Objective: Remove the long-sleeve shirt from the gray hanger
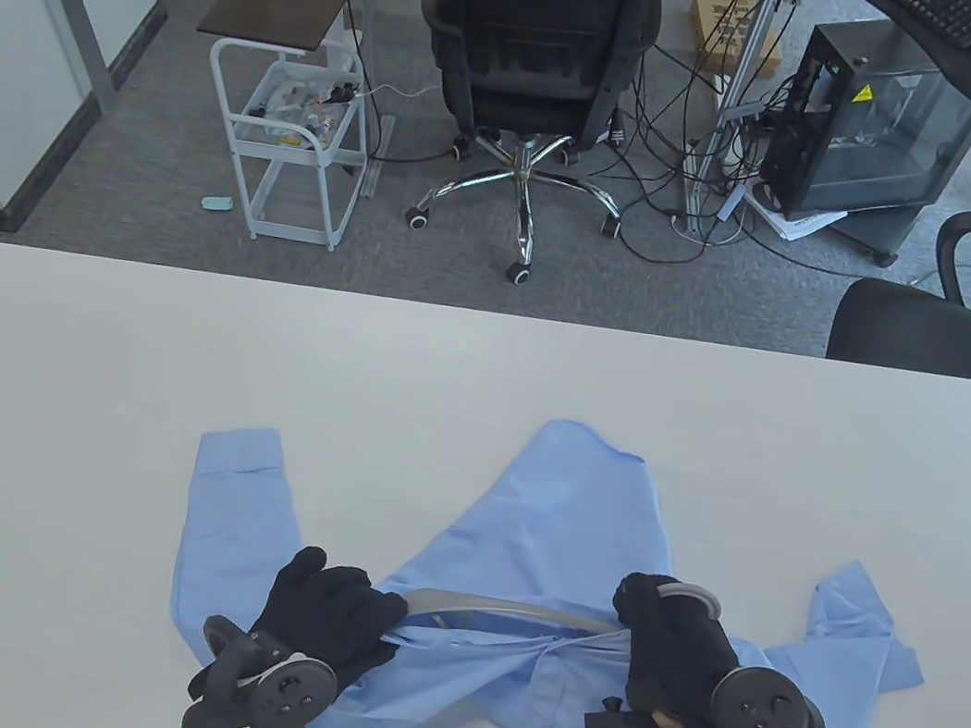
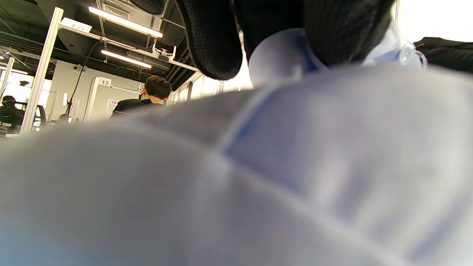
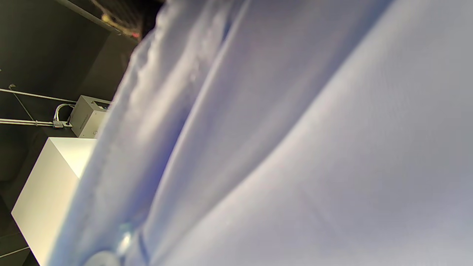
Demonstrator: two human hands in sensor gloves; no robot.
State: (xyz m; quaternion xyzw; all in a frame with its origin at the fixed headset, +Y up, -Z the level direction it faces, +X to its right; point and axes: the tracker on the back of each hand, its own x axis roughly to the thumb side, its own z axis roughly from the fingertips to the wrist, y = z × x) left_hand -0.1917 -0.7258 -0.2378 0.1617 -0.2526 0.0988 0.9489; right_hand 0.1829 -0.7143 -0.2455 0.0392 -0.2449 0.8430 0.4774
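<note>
A light blue long-sleeve shirt [image 1: 546,525] lies spread on the white table [image 1: 72,366], sleeves out to the left and right. The gray hanger [image 1: 498,611] shows as a curved bar in the shirt's open front, between my hands. My left hand [image 1: 335,605] grips the shirt fabric at the hanger's left end. My right hand [image 1: 653,614] grips the hanger's right part, its hook [image 1: 693,596] curving over my knuckles. The left wrist view shows my fingers [image 2: 214,40] above blurred blue cloth [image 2: 295,166]. The right wrist view is filled with shirt cloth [image 3: 295,147].
Beyond the table's far edge stand a black office chair [image 1: 532,44], a white cart [image 1: 288,151], a computer tower [image 1: 874,132] and another chair [image 1: 953,324]. The bare tabletop stretches to the left, right and far side of the shirt.
</note>
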